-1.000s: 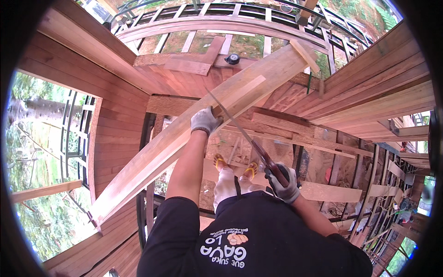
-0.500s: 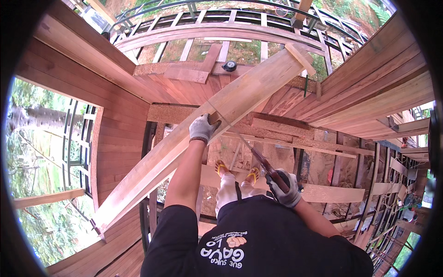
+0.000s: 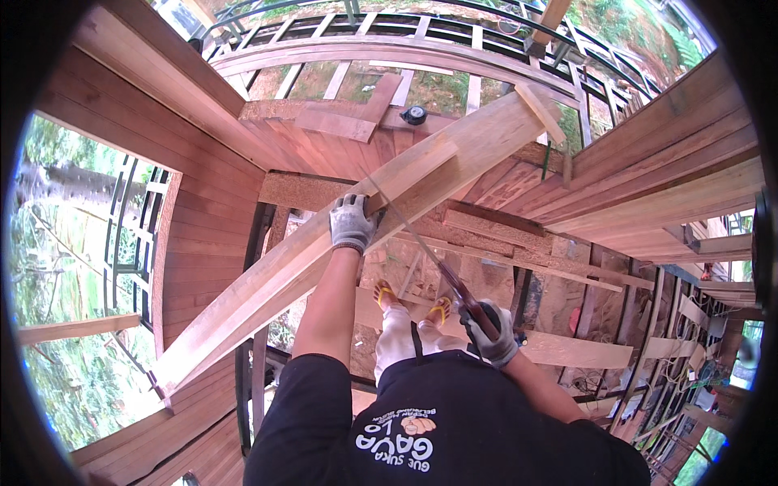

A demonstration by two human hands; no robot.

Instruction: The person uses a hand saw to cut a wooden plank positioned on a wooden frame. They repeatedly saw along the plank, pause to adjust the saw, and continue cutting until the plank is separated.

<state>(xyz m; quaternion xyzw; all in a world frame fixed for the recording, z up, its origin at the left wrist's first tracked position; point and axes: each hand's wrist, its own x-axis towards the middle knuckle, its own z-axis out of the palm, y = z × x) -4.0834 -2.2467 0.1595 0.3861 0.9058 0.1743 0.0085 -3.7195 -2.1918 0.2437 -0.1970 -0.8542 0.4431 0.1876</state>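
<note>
My left hand [image 3: 352, 222], in a grey work glove, is closed on a long pale wooden plank [image 3: 267, 271], just left of the saw line. A small brown wood piece [image 3: 375, 202] shows beside its thumb. My gloved right hand [image 3: 496, 334] grips the brown handle of a handsaw [image 3: 454, 279]. Its thin blade lies slantwise across the plank, next to my left hand. Right of the blade, a narrower length of wood [image 3: 421, 168] lies over a wider pale board [image 3: 494, 138]. A short crosspiece [image 3: 540, 113] sits at that board's far end.
A black tape measure [image 3: 414, 115] and reddish board pieces [image 3: 336, 121] lie beyond the plank. Plank-clad walls [image 3: 203, 251] rise on both sides. Below are open joists with gaps, near my sandalled feet [image 3: 438, 310]. Open framing [image 3: 421, 28] spans the far side.
The saw and my right hand have shifted slightly toward the left. Wood right of the blade now shows a step between two layers. My left fingers lie farther over the plank.
</note>
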